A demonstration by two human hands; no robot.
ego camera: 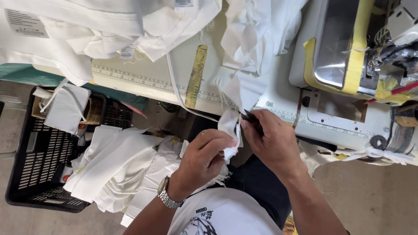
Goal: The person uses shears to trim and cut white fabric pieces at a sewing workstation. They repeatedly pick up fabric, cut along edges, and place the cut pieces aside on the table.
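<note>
Left hand, wearing a metal wristwatch, is clamped on a small white fabric piece above the lap, against which a dark slender tool is pinched by the right hand, while a yellow ruler is seen beyond on the white worktable.

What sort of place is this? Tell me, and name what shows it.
Probably a garment sewing workshop: a sewing machine on a table with printed ruler scales, heaps of white fabric, and hands snipping a white piece with a small dark tool.
</note>
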